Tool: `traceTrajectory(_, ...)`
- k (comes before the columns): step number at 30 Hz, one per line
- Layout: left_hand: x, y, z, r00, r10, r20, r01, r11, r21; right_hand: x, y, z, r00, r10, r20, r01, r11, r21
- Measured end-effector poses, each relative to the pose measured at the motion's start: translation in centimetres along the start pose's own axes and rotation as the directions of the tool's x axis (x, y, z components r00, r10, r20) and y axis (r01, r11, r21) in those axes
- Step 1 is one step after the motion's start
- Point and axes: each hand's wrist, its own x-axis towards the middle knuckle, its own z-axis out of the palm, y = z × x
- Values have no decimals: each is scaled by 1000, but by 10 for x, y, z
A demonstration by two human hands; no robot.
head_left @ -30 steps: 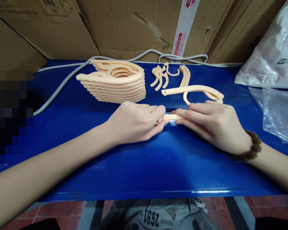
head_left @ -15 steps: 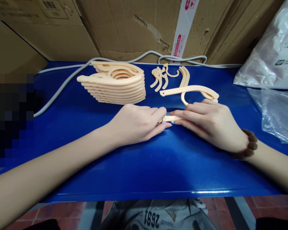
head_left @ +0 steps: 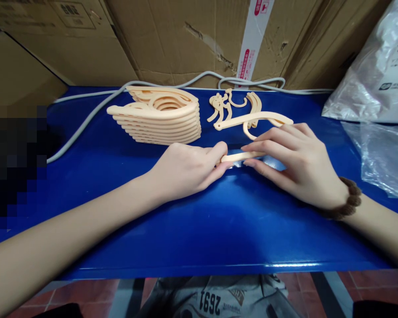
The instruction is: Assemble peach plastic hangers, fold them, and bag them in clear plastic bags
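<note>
My left hand (head_left: 195, 168) pinches a cream plastic strip (head_left: 240, 156), which looks like a clothes-hanger arm, between thumb and forefinger. The strip's other end runs under the fingers of my right hand (head_left: 281, 159). That hand is open around it, thumb and fingertips apart; whether the hidden fingers touch the strip I cannot tell. Just beyond the right fingers lies a curved hanger arm (head_left: 252, 117) with a hole at its left end and a loop below. A neat stack of cream folding-hanger pieces (head_left: 159, 119) stands beyond my left hand.
Several small cream hooks (head_left: 219, 106) and some curved pieces (head_left: 254, 106) lie at the back of the blue table (head_left: 199, 229). A grey cable (head_left: 86, 128) runs behind the stack. Cardboard boxes (head_left: 185, 44) stand along the back; a clear plastic bag (head_left: 378, 79) lies right.
My right thumb and fingers have spread apart, and the right hand has shifted slightly right. More of the strip shows. The loose curved arm has moved a little left and its right end up.
</note>
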Motion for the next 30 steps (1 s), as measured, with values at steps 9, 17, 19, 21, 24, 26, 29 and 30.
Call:
traceTrajectory(9,-1,-1,0,1000,11,28,-11,1000,-8,2,7,-5,982,184,-46,-185,982,-29)
traceTrajectory(17,-2,1,-2,990,138,-20,-139,987,-79,1,13,5,986,165,12,-165,986,0)
traceTrajectory(19,-2,2,-3,982,187,-30,-189,977,-103,1,13,6,988,155,29,-155,988,-1)
traceTrajectory(21,-3,2,-4,973,230,-26,-231,963,-138,1,13,6,988,149,39,-150,989,1)
traceTrajectory(24,-2,3,-6,961,275,7,-268,943,-197,1,13,8,983,178,45,-178,984,-8)
traceTrajectory(26,0,3,-8,952,305,29,-292,933,-212,0,14,9,977,206,52,-205,979,-21)
traceTrajectory(29,3,3,-9,932,360,44,-344,915,-211,0,14,9,969,237,73,-234,971,-45)
traceTrajectory(30,4,2,-10,924,380,40,-363,906,-216,0,14,9,966,247,80,-243,968,-57)
